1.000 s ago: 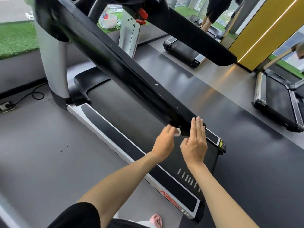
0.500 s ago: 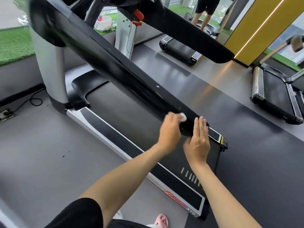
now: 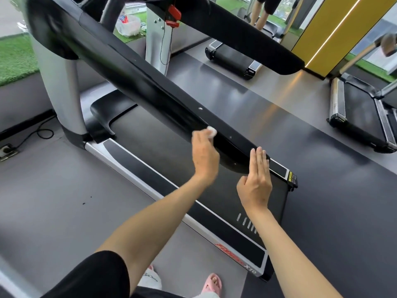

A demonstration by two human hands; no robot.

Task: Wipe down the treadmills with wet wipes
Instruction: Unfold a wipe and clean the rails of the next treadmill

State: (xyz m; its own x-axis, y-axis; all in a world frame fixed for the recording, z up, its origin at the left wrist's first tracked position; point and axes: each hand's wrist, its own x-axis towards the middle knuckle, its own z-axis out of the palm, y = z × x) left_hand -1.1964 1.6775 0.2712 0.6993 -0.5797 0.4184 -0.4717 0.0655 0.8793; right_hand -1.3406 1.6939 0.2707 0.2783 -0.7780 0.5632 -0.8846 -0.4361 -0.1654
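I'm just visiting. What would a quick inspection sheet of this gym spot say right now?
Surface: black handrail, glossy, of the near treadmill.
Job's things: wet wipe, a small white wad against the handrail.
Clutter: plastic bag on green turf.
Grippers: left hand grips the wipe; right hand flat, fingertips at the handrail's end.
Cables: black cable on the floor by a socket; cord under the red safety key.
Surroundings: more treadmills, yellow panel, another person's legs.

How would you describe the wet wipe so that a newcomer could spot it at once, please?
Start at the nearest treadmill and follow its long black handrail, which crosses the view diagonally. Partway down it, the left hand holds the wipe against the rail's edge. It is the only small white wad on the black rail; the right hand nearby holds nothing.
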